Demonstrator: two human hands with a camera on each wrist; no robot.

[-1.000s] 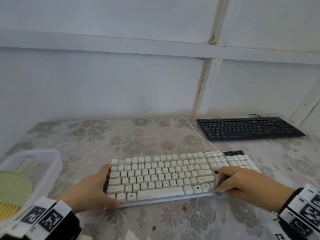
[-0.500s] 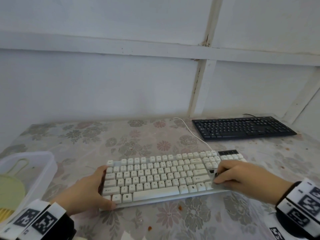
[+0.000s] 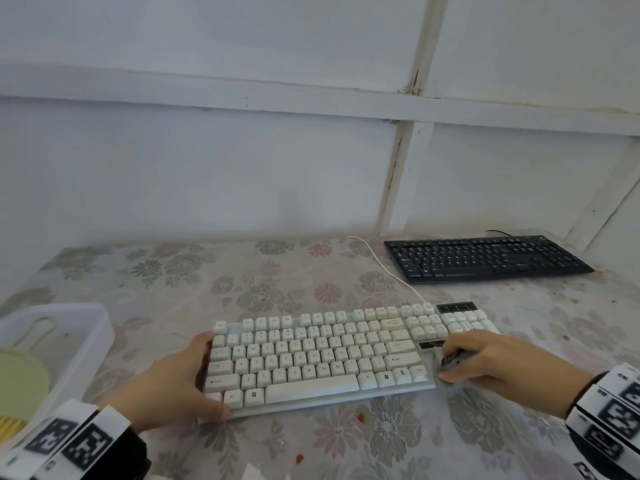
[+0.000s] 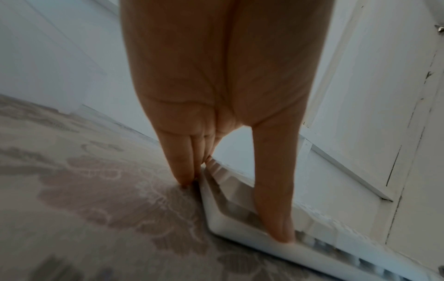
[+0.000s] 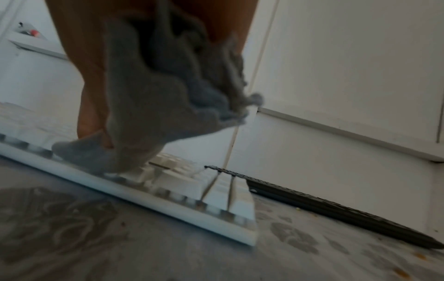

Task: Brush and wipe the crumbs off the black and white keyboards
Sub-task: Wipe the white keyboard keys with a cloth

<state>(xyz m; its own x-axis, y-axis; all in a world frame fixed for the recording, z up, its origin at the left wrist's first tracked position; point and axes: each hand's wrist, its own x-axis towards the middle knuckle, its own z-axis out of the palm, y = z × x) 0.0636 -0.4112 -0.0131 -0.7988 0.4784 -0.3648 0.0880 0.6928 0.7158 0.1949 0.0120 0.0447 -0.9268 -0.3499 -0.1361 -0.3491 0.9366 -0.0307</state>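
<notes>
The white keyboard lies at the front of the table. The left hand rests at its left end, grip apart: straight fingers along the side, thumb on the front rim. The right hand has its grip closed around a grey cloth, which presses on the right-side keys. The black keyboard lies well behind, to the right, near the wall. A white cable passes just beside it. At the left stands a clear tub holding a green brush. Orange crumbs lie on the table in front.

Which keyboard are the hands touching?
The white keyboard, the near one: the left hand touches its left end, the right hand presses a grey cloth on it. The black keyboard lies untouched behind.
</notes>
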